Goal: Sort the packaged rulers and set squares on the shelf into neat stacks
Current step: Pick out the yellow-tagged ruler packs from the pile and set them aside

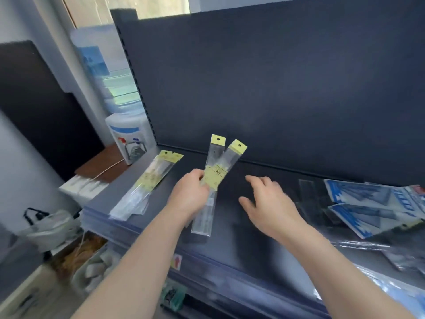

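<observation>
Leftmost, at nine o'clock beyond the shelf's end, a water dispenser [128,137] on a brown side table [101,166], white cord trailing across it. Next, along the left end of the dark shelf [241,245], a stack of packaged rulers [147,183] with yellow header cards, lying at a slant toward one o'clock, lower end overhanging the front edge slightly (count in the stack unclear, at least two headers showing). Centre, the left hand [187,196], fingers clamped on two packaged rulers [215,178], fanned apart at the top, yellow headers pointing to twelve and one o'clock, lower ends hanging down over the shelf surface. Just right of that, at about three o'clock from the held pair, the right hand [269,203], palm down, fingers spread apart and holding nothing, hovering over bare shelf. Open dark surface under and between both hands, back panel [276,88] upright behind. Farther right, at three o'clock, a loose heap of blue-and-white set square packs [372,203], overlapping at odd angles (at least two, edges blurred), with clear plastic sleeves [315,203] lying beside them and spilling toward the front edge.
</observation>
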